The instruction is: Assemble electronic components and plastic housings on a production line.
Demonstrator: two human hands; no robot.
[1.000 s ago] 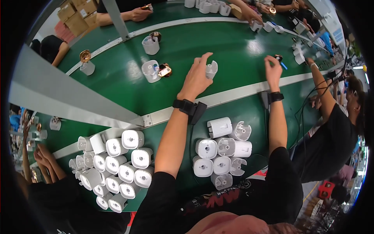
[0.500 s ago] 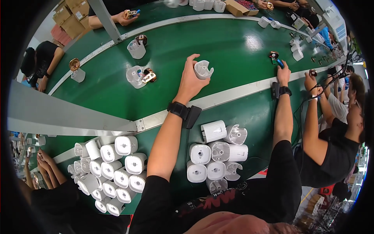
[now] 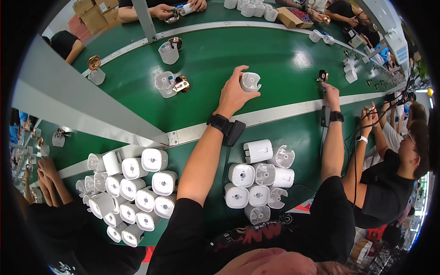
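Note:
My left hand is wrapped round a white plastic housing, its cut-out open end facing up, over the green belt. Farther right, my right hand is closed at the lower end of a small dark round assembly. A bit of blue shows between those fingers; the rest of the grip is hidden. Left of my left hand, a white housing with a gold-rimmed part beside it rests on the belt. Another housing with a round part at its top stands behind.
White housings are stacked on the green table between my arms, and a larger stack stands to the left. A grey metal post rises at left. A metal rail borders the belt. Co-workers sit across and at both sides; black cables hang at right.
The view has shifted, moving most of the scene rightward. My left hand still holds the housing. My right fingers have closed further over the blue piece at the round assembly.

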